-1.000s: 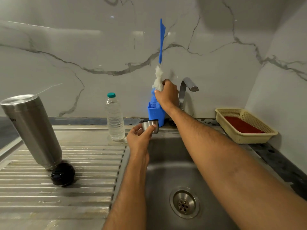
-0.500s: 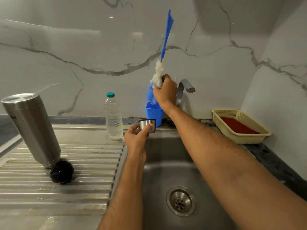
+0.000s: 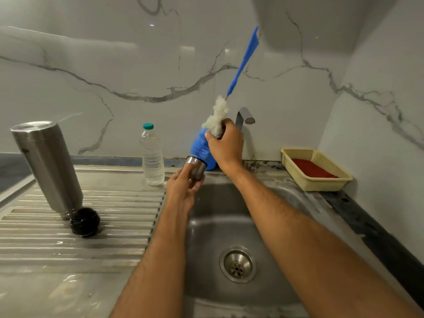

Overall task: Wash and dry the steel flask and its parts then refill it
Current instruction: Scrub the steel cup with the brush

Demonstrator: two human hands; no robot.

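The steel flask point(image 3: 47, 166) stands upside down and tilted on the ribbed drainboard at the left, its mouth beside the black stopper point(image 3: 85, 221). My left hand point(image 3: 183, 190) grips the small steel cup point(image 3: 195, 167) over the sink's back left corner. My right hand point(image 3: 226, 143) holds the bottle brush point(image 3: 216, 115) by its white and blue bristles, with the long blue handle slanting up to the right. The blue bristle end touches the cup's rim.
A clear water bottle point(image 3: 152, 154) with a teal cap stands at the back of the drainboard. A blue holder point(image 3: 211, 164) sits behind the cup, largely hidden. The tap point(image 3: 244, 117) rises behind my right hand. A beige basket point(image 3: 316, 169) with a red cloth sits right of the sink point(image 3: 238, 263).
My right hand has lifted the brush out of the blue holder and tilted it, handle to the right. My left hand has raised the cup up to the bristles.
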